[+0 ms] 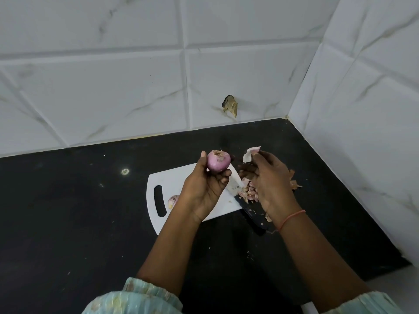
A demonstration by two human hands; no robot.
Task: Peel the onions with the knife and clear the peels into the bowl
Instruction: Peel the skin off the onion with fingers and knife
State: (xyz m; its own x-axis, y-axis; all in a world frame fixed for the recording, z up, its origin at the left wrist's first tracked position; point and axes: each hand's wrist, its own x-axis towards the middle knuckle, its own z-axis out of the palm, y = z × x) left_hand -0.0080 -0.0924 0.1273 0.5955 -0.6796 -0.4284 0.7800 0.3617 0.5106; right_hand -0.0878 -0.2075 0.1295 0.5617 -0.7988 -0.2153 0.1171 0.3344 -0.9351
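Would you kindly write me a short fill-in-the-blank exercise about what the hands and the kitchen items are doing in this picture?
1. The left hand holds a pink ____.
2. The right hand pinches a piece of ____.
3. The knife lies with its blade on the white ____.
4. A second onion lies beside the board's ____ slot.

Missing words: onion; peel; cutting board; handle

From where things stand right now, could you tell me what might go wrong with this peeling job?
1. The knife lies half off the cutting board, under the right hand; lowering that hand blindly could meet the blade.
2. No bowl is in view, so the peel pinched in the right hand may just join the pile of peels spilling onto the counter.
3. The onion in the left hand could slip.
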